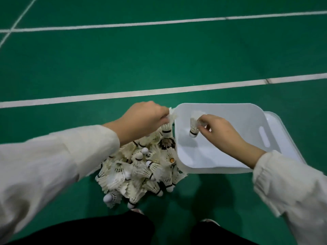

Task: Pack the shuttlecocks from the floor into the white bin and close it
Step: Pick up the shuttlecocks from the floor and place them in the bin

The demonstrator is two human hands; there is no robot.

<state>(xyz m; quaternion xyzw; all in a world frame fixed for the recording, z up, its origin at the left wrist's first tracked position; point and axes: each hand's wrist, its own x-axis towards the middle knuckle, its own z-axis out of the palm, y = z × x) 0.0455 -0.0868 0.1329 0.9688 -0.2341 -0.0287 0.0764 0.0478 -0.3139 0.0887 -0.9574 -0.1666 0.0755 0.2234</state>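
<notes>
Head view showed you at the very start of the packing. Your left hand [146, 119] pinched one shuttlecock [167, 129] by its feathers, cork down, just above the far edge of the pile of shuttlecocks [141, 170] and right beside the left wall of the white bin [221, 110]. Your right hand [219, 131] reached over the open bin and pinched a second shuttlecock [194, 128] by its feathers, cork down, low inside near the far left corner. I could not tell whether its cork touched the bottom. No other shuttlecock showed in the bin, so by my reading almost nothing was packed. The heap lay on the green floor [159, 59], touching the bin's left side, and nearly all of it was left to move. A white panel [276, 119] jutted out past the bin's right wall, probably the lid, so closing was not yet done.
</notes>
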